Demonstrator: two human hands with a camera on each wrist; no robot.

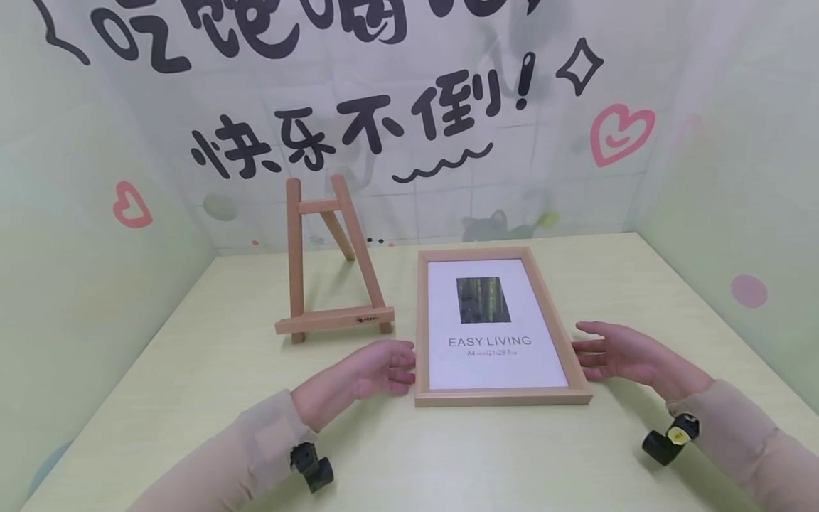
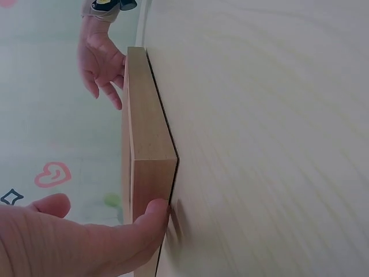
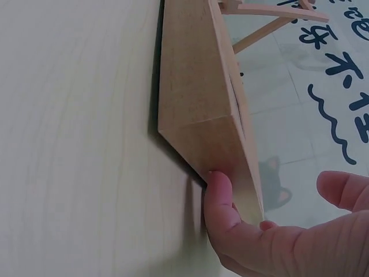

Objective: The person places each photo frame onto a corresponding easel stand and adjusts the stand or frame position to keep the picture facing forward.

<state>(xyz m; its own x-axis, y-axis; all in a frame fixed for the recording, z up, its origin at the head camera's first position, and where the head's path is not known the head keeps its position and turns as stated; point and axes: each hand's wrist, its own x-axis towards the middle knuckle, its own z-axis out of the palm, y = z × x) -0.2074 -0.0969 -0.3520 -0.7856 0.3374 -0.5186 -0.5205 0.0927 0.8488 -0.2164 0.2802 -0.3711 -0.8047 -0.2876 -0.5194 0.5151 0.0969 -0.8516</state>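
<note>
A picture frame [image 1: 504,397] with a light wooden border lies flat on the table, a white "EASY LIVING" sheet inside it. Against its left edge, in the head view, rests my left hand [image 1: 384,368], fingertips touching the wood. On the opposite side my right hand [image 1: 617,352] touches the right edge with its fingers, thumb held apart. Both wrist views show fingers [image 2: 151,216] against the frame's outer side, not wrapped round it. Behind and left of the frame, a small wooden easel [image 1: 335,319] stands upright with its rear leg spread.
The pale table [image 1: 192,341] is bounded by light green side walls [image 1: 736,178] and a back wall [image 1: 384,206] with black lettering and pink hearts. The easel stands close to the frame's left side. A black wrist camera [image 1: 311,467] sits on each sleeve.
</note>
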